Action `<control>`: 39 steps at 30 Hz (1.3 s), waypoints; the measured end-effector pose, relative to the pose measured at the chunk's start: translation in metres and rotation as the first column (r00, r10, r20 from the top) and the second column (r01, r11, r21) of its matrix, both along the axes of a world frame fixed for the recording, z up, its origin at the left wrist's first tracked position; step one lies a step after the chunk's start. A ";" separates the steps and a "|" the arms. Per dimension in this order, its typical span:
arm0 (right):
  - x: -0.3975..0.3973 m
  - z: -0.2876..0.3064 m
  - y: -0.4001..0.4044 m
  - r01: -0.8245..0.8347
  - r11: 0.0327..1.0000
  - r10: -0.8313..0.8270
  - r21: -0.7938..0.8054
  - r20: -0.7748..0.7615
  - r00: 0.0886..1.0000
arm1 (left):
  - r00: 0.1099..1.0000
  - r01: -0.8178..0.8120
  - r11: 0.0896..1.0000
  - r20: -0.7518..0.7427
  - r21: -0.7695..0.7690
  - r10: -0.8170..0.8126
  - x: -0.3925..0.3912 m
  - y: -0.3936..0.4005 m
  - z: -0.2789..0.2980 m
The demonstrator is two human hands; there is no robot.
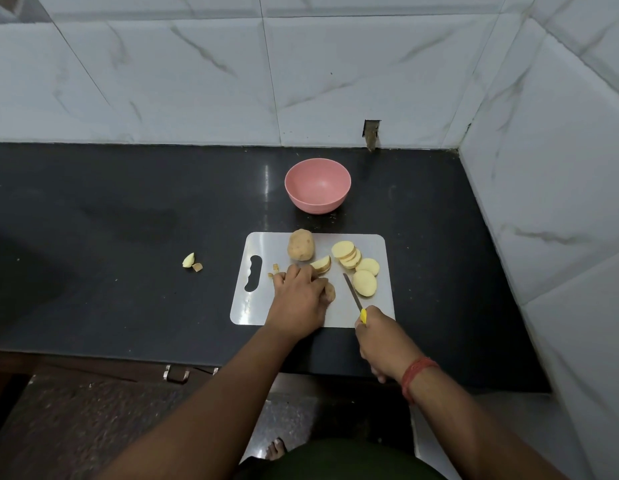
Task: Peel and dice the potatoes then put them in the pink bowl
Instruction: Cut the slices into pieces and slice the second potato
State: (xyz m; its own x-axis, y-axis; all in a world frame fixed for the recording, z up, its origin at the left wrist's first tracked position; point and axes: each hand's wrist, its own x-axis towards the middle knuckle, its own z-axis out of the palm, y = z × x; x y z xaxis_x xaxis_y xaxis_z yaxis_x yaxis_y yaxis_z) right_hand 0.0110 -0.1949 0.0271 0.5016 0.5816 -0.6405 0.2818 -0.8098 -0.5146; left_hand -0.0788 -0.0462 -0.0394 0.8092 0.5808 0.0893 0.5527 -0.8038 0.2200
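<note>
A grey cutting board (377, 308) lies on the black counter. On it stand a whole unpeeled potato (301, 249), a half slice (322, 264) and several round potato slices (356, 266) at the right. My left hand (301, 296) holds down a potato piece (330, 292) near the board's middle. My right hand (382, 339) grips a yellow-handled knife (352, 292), its blade lifted just right of that piece. The pink bowl (317, 185) stands behind the board with nothing in it.
Small potato scraps (192, 262) lie on the counter left of the board, and tiny bits (274, 270) sit by the board's handle slot. Marble-tiled walls close the back and right side. The counter's front edge runs under my forearms.
</note>
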 end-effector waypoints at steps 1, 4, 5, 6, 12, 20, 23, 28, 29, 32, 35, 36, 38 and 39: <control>-0.001 0.000 0.001 0.000 1.000 0.000 -0.005 -0.004 1.000 | 1.000 0.004 1.000 0.002 -0.012 -0.004 0.003 0.000 0.001; -0.002 -0.001 0.002 0.026 1.000 -0.026 -0.010 -0.015 1.000 | 1.000 0.012 1.000 -0.010 -0.023 -0.012 0.011 -0.001 0.003; -0.002 0.000 0.002 0.033 0.999 -0.033 -0.010 -0.019 0.999 | 1.000 0.006 1.000 -0.008 -0.023 -0.007 0.012 -0.001 0.003; -0.002 0.000 0.002 0.031 0.999 -0.031 -0.010 -0.018 0.999 | 1.000 0.002 1.000 -0.005 -0.021 -0.002 0.012 -0.001 0.003; 0.000 0.001 0.009 -0.001 1.000 0.001 -0.031 0.005 1.000 | 0.999 0.031 1.000 -0.010 0.000 -0.031 0.008 0.001 0.001; -0.001 -0.002 0.022 0.019 1.000 -0.019 -0.020 -0.033 0.999 | 1.000 0.011 1.000 -0.011 -0.022 -0.011 0.010 -0.001 0.000; -0.001 -0.004 0.023 0.048 0.999 -0.049 -0.017 -0.045 0.998 | 1.000 0.004 1.000 -0.011 -0.021 -0.004 0.009 -0.002 -0.001; -0.002 -0.006 0.021 -0.019 1.000 0.019 -0.025 0.008 1.000 | 1.000 -0.004 1.000 -0.021 -0.027 0.004 0.010 -0.002 -0.001; -0.002 -0.007 0.020 -0.035 0.999 0.035 -0.025 0.031 0.999 | 1.000 -0.011 0.999 -0.022 -0.033 0.010 0.011 -0.002 -0.001; -0.002 -0.008 0.018 -0.063 0.998 0.064 -0.019 0.063 0.996 | 0.999 -0.026 0.998 -0.028 -0.053 0.025 0.011 -0.001 -0.003; -0.002 -0.009 0.018 -0.082 0.996 0.083 -0.019 0.079 0.993 | 0.999 -0.045 0.996 -0.034 -0.073 0.043 0.011 -0.002 -0.003; -0.002 -0.010 0.018 -0.090 0.996 0.092 -0.022 0.087 0.992 | 0.998 -0.053 0.995 -0.032 -0.082 0.051 0.011 -0.002 -0.003; -0.002 -0.012 0.019 -0.105 0.994 0.107 -0.026 0.107 0.988 | 0.998 -0.064 0.993 -0.026 -0.097 0.062 0.011 -0.003 -0.002; -0.002 -0.014 0.020 -0.121 0.992 0.124 -0.029 0.121 0.985 | 0.998 -0.066 0.993 -0.026 -0.100 0.064 0.012 -0.003 -0.002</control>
State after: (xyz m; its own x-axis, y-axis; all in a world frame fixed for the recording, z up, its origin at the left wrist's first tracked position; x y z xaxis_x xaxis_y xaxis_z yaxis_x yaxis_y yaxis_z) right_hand 0.0092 -0.1754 0.0133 0.5026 0.6300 -0.5920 0.4394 -0.7759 -0.4527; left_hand -0.0671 -0.0488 -0.0417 0.7707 0.6372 0.0095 0.6088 -0.7406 0.2844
